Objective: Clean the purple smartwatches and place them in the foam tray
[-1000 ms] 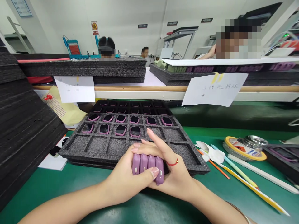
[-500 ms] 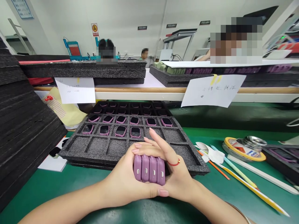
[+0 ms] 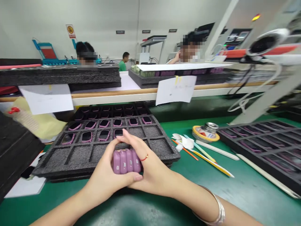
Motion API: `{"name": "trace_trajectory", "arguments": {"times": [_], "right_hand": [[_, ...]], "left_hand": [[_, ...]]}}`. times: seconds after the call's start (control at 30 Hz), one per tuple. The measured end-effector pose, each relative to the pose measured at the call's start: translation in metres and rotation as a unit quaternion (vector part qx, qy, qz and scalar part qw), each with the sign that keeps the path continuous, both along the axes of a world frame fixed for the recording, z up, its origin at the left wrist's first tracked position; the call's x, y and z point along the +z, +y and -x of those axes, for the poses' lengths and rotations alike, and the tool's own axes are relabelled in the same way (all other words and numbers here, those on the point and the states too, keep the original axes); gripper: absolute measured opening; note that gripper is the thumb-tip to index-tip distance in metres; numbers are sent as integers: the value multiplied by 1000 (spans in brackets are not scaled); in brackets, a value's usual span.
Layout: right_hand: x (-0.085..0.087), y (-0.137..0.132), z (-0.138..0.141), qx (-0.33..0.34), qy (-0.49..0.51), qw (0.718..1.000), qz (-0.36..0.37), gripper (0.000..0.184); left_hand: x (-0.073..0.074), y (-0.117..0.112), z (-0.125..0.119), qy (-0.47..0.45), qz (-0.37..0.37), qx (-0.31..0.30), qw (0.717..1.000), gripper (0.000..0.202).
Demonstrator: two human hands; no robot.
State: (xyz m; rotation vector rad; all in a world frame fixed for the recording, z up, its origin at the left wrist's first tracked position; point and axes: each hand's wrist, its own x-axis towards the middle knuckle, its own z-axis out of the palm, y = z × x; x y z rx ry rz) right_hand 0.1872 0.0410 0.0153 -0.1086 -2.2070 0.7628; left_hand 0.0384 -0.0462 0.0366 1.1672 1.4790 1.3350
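A short row of several purple smartwatch cases (image 3: 127, 162), pressed side by side, is clasped between my two hands. Small light slots show on the ends facing me. My left hand (image 3: 103, 172) wraps the row from the left, its thumb along the lower edge. From the right, my right hand (image 3: 152, 166) closes round the same row, fingers crossing over the top. Just behind the hands lies a black foam tray (image 3: 77, 153), with purple-framed smartwatches (image 3: 104, 135) in its back pockets. My fingers hide part of the tray.
At right, another foam tray (image 3: 235, 139) holds more watches. Between the trays lie coloured pens (image 3: 209, 161), a tape roll (image 3: 202, 135) and a white strip (image 3: 217, 150). A shelf edge (image 3: 113, 98) crosses behind; foam stacks (image 3: 16, 153) stand left. Co-workers sit beyond.
The view has swung right, so the tray and my hands appear further left and the right-hand tray has come into sight. Both hands still clasp the watch cases.
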Motion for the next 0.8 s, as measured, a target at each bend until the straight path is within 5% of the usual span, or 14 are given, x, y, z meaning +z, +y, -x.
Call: {"name": "trace_trajectory", "arguments": {"times": [0.1, 0.2, 0.27, 0.33, 0.53, 0.67, 0.8], "right_hand": [[12, -2, -25, -35, -15, 998, -51, 103], [18, 13, -64, -184, -127, 974, -33, 63], [17, 33, -93, -318, -228, 920, 14, 32], [8, 57, -119, -396, -288, 871, 41, 26], [-41, 93, -153, -484, -449, 748, 69, 22], [-58, 92, -158, -497, -456, 734, 82, 27], [-46, 100, -177, -516, -387, 758, 97, 22]], "left_hand": [[9, 1, 4, -94, 2, 8, 996, 81], [19, 4, 13, -186, 22, 2, 982, 66], [24, 8, 20, -204, 17, 14, 979, 58], [24, 12, 26, -208, 3, 18, 978, 56], [15, 19, 33, -188, -16, -5, 982, 62], [8, 21, 29, -81, 6, 16, 997, 61], [-3, 24, 29, 63, 42, 6, 997, 65]]}}
